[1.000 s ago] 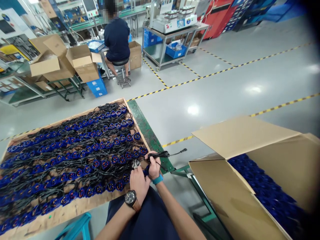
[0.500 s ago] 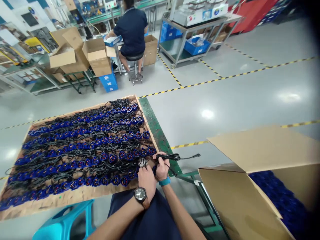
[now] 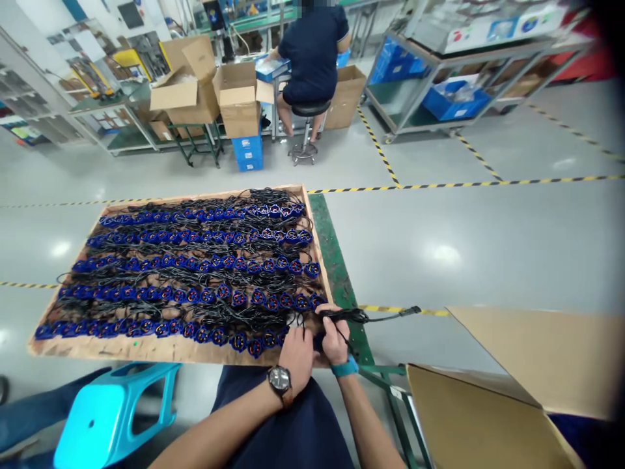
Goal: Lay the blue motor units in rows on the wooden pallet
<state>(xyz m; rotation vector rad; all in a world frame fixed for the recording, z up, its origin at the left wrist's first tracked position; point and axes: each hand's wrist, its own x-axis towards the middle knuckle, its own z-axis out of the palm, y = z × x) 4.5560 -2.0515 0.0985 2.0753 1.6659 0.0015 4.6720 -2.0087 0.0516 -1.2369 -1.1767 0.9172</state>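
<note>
A wooden board (image 3: 146, 348) holds several rows of blue round parts (image 3: 195, 264) with black cables. At its near right corner my right hand (image 3: 334, 339) grips a coiled black cable (image 3: 351, 316), whose plug end (image 3: 415, 310) sticks out to the right. My left hand (image 3: 297, 352), with a watch on the wrist, pinches the same blue part and cable just left of the right hand. What lies between the two hands is mostly hidden.
An open cardboard box (image 3: 512, 397) stands at the lower right. A turquoise stool (image 3: 112, 417) is at the lower left. A green table edge (image 3: 336, 267) runs along the board. Far back, a person (image 3: 312, 45) sits on a stool beside cardboard boxes (image 3: 209, 91) and a metal cart (image 3: 478, 71).
The view has swung left, so the board sits more central and the box slides to the lower right. Both hands stay at the board's corner on the same cable.
</note>
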